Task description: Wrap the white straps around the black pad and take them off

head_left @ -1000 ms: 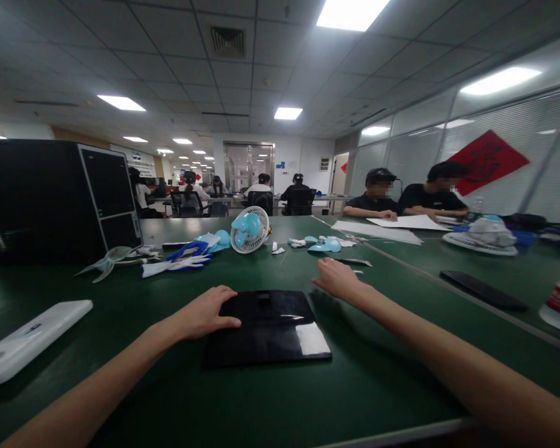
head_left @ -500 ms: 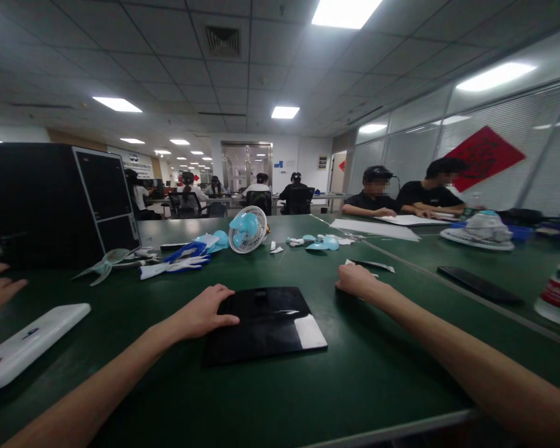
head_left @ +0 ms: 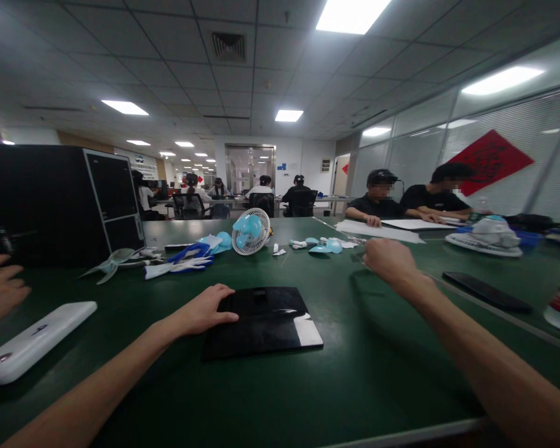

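Green table (head_left: 168, 386) is cluttered. Our left hand (head_left: 204, 311) lies flat and open, fingertips on the black panel (head_left: 266, 323) at the table's middle. The panel may slide if we push unevenly. Our right hand (head_left: 391, 261) hovers raised, curled closed; we cannot tell if it holds anything.

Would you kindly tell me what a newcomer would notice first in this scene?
Probably the black panel lying flat on the green table in the near middle, with the left hand resting on its left edge. To its right, the right hand is raised above the table in a fist. Farther back sits a small white and blue fan.
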A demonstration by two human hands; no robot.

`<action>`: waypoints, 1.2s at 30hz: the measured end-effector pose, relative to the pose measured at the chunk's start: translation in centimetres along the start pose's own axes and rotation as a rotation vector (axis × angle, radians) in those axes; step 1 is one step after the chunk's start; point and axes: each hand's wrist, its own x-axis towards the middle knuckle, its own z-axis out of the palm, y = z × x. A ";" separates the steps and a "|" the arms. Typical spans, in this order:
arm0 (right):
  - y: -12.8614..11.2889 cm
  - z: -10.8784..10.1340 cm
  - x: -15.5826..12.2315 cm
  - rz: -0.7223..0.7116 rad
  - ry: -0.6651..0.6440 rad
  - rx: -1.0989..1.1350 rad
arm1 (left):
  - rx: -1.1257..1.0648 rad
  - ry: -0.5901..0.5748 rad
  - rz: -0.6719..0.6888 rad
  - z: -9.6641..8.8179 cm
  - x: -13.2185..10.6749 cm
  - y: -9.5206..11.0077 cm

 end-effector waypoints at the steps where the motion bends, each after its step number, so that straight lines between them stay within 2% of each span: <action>1: 0.3 -1.3 -0.3 0.027 0.068 0.003 | 0.000 0.003 0.004 0.1 0.0 -0.1; 4: 0.7 -4.1 -1.3 0.075 0.259 0.102 | 0.003 0.000 -0.001 0.0 0.0 0.1; 7: 0.6 -4.8 -1.7 0.032 0.352 0.418 | -0.006 0.091 0.005 -0.5 0.0 0.7; 9: 0.1 -4.3 -1.8 -0.034 0.318 0.715 | -0.026 0.229 -0.002 -1.2 0.0 1.2; 12: -1.4 -3.2 -2.1 -0.105 0.164 1.101 | -0.094 0.439 -0.013 -2.5 0.1 1.9; 14: -2.8 -2.8 -2.5 -0.139 0.050 1.265 | -0.185 0.498 -0.007 -3.2 0.0 2.4; 16: -4.3 -2.4 -3.0 -0.176 -0.063 1.389 | -0.310 0.455 0.008 -3.7 -0.4 3.1; 20: -6.8 -1.7 -4.1 -0.208 -0.277 1.516 | -0.534 0.287 0.067 -3.7 -1.3 4.8; 22: -7.6 -1.4 -4.5 -0.198 -0.343 1.528 | -0.561 0.237 0.088 -3.6 -1.7 5.5; 25: -8.5 -1.2 -5.1 -0.184 -0.404 1.519 | -0.501 0.232 0.084 -3.4 -2.0 6.2; 28: -9.0 -1.1 -5.3 -0.161 -0.446 1.497 | -0.471 0.222 0.037 -3.6 -2.2 6.5; 31: -9.0 -1.2 -5.4 -0.139 -0.507 1.487 | -0.537 0.149 -0.015 -3.8 -2.4 6.4; 33: -8.7 -1.2 -5.5 -0.162 -0.601 1.453 | -0.620 0.069 -0.054 -4.1 -2.6 6.2; 36: -8.3 -0.8 -5.7 -0.274 -0.777 1.341 | -0.708 -0.132 -0.097 -4.3 -3.0 5.6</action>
